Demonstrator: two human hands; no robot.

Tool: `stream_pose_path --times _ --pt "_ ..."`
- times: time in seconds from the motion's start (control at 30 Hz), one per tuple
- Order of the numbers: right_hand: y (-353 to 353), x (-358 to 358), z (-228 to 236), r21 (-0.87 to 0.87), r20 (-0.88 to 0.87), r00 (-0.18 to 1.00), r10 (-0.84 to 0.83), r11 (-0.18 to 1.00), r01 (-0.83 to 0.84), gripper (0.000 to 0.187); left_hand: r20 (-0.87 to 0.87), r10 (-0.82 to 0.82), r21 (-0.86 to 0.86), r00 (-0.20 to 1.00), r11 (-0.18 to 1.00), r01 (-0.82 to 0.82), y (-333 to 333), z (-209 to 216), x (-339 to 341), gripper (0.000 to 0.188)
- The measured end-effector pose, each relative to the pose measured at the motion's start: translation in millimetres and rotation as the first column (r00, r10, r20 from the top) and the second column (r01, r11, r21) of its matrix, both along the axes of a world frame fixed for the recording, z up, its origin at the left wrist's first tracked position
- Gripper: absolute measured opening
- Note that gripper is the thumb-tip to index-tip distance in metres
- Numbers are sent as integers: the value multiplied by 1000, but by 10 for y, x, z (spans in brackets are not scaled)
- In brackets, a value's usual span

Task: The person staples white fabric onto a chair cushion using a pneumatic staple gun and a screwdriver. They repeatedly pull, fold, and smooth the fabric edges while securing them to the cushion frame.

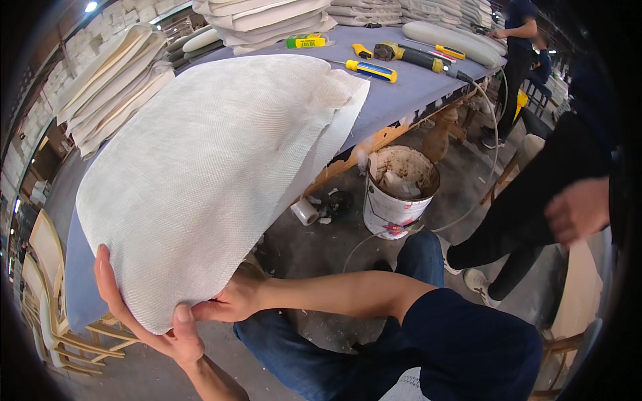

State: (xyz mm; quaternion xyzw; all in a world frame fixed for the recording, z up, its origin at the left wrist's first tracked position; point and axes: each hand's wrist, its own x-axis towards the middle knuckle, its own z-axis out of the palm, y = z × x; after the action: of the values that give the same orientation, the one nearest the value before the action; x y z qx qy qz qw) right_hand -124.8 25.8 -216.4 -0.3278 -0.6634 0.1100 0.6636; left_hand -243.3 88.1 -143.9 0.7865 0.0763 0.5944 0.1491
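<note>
A large seat pad covered in white woven fabric [187,167] lies across the near left part of a blue-topped worktable [394,103], its near corner jutting over the edge. My left hand [182,344] is wrapped round that corner, thumb on top and fingers along the left side. Beside it, my right hand [235,299] grips the pad's near edge; some of its fingers are hidden under the fabric. At the pad's far right, a loose flap of cloth [348,110] with a raw edge hangs out.
On the table lie a yellow-and-blue screwdriver [372,71], a corded power tool [424,59], a yellow cutter [362,51] and a yellow-green packet [306,41]. Stacked pads [117,87] stand behind. A dirty white bucket [399,214] is on the floor. Another person [521,220] is close at right.
</note>
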Motion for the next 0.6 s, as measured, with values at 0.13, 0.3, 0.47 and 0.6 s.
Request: stream_pose_path --times 0.13,0.3,0.47,0.6 --pt "39 40 -78 16 9 999 -41 999 41 32 -52 -72 83 996 994 77 103 -2 -55 92" --pt "14 -19 -40 -11 -34 999 -17 1000 17 28 -34 -108 89 994 990 111 202 -125 -77 88" --pt "-798 218 376 -610 394 880 265 792 35 27 -21 -106 54 994 993 107 151 -137 -68 84" --pt "-1750 813 1228 -462 512 857 47 857 229 33 -53 -21 38 998 999 23 167 -203 -129 86"
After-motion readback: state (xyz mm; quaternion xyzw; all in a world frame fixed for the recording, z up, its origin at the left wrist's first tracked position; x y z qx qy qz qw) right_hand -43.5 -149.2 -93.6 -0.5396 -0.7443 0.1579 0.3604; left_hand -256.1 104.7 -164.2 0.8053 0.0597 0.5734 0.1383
